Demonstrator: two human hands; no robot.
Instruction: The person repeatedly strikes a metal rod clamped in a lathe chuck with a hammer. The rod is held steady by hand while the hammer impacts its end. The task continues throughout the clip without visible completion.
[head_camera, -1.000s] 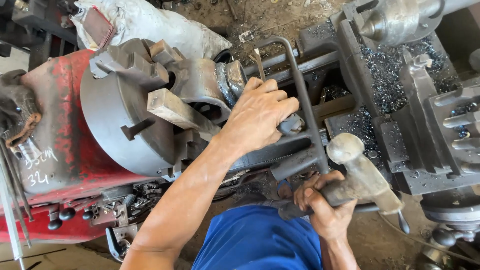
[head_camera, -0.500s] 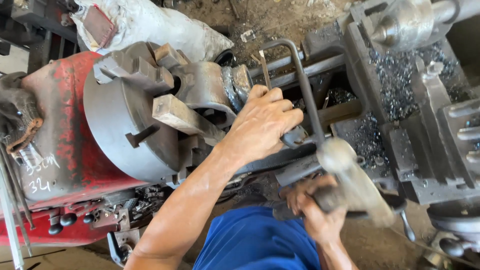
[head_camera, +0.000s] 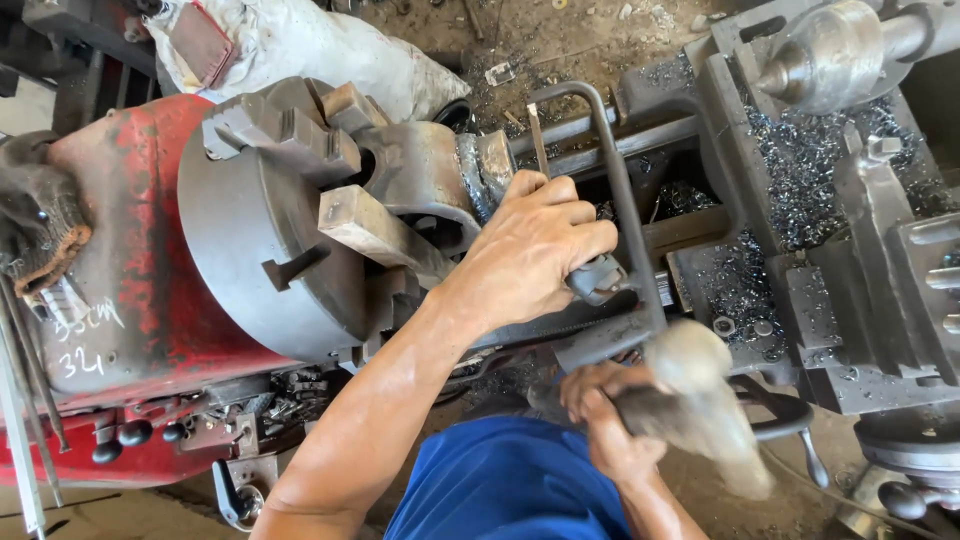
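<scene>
My left hand (head_camera: 530, 255) is shut on the dark handle of a hacksaw-like bent steel frame (head_camera: 625, 190) that lies over the lathe bed. It rests just right of a rough grey workpiece (head_camera: 420, 175) clamped in the big round chuck (head_camera: 250, 260). My right hand (head_camera: 605, 425), low in the view, grips the shaft of a hammer. The hammer's pale head (head_camera: 690, 365) is motion-blurred and sits just below the frame's lower end.
The red headstock (head_camera: 110, 310) fills the left side. The carriage and tool post (head_camera: 880, 260), strewn with metal chips, stand on the right, with the tailstock centre (head_camera: 820, 50) above. A white sack (head_camera: 300, 45) lies behind the chuck. Levers (head_camera: 130, 435) line the front.
The hammer in my right hand has swung down and left toward the frame's lower end and is now blurred. My left hand keeps its grip in the same place.
</scene>
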